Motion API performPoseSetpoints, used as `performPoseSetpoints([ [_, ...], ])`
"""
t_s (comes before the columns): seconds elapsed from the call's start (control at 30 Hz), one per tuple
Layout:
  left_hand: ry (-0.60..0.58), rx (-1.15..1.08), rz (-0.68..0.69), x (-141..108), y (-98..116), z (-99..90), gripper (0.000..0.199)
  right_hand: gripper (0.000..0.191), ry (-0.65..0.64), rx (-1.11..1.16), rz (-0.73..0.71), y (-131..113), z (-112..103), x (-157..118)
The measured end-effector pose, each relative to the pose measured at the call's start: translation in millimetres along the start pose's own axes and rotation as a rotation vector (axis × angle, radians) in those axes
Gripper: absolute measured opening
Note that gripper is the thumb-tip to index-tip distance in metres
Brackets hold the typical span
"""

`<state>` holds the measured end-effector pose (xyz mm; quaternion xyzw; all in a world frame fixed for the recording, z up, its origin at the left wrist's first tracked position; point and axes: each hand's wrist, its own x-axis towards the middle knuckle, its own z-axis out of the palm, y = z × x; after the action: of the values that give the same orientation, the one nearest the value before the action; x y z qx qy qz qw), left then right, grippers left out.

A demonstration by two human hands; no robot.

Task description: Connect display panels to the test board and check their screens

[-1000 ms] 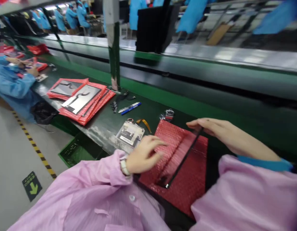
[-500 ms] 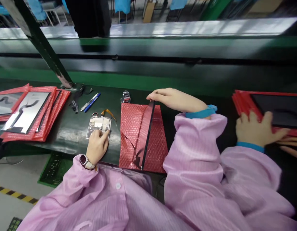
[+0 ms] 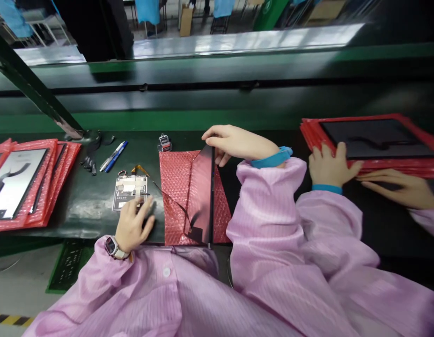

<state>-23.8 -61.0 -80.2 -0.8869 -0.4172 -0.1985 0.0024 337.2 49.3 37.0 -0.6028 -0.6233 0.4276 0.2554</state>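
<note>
My right hand (image 3: 234, 142) grips the top edge of a thin dark display panel (image 3: 202, 201) and holds it tilted up on its side. Beneath the panel lies a red bubble-wrap bag (image 3: 174, 175). A thin flex cable (image 3: 172, 202) runs from the panel's lower part toward a small circuit board (image 3: 123, 189) on the left. My left hand (image 3: 132, 224), with a watch on its wrist, is open at the board's near edge, fingers apart. Whether its fingertips touch the board I cannot tell.
Stacked panels on red bubble wrap (image 3: 22, 187) lie at left. Two pens (image 3: 113, 157), small black parts (image 3: 88, 164) and a metal-and-red item (image 3: 164, 142) sit behind the board. At right, a co-worker's hands (image 3: 327, 166) touch another panel stack (image 3: 378, 140). A green post (image 3: 37, 89) slants at left.
The view has turned right. My left hand's fingers have spread and drawn back from the board. The panel now shows more of its face. More of the co-worker's second hand shows at right.
</note>
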Motion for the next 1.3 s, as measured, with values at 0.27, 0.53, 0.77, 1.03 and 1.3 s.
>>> performPoseSetpoints([
  [0.27,-0.258,-0.324,0.250,8,-2,5.0,0.037,0.043,-0.057,0.332,-0.006,19,-27,-9],
  [0.53,-0.093,-0.393,0.129,7,-1,10.4,0.033,0.032,0.056,0.163,0.271,41,33,22],
  [0.77,-0.070,-0.404,0.146,17,6,-8.6,0.026,0.029,0.382,-0.167,0.051,36,84,3],
  [1.03,-0.033,-0.428,0.158,120,-47,-14.5,0.034,0.029,0.014,-0.041,-0.065,4,163,-2],
  [1.3,-0.030,-0.740,0.126,135,-60,0.5,0.014,0.028,0.221,-0.243,-0.251,9,165,-18],
])
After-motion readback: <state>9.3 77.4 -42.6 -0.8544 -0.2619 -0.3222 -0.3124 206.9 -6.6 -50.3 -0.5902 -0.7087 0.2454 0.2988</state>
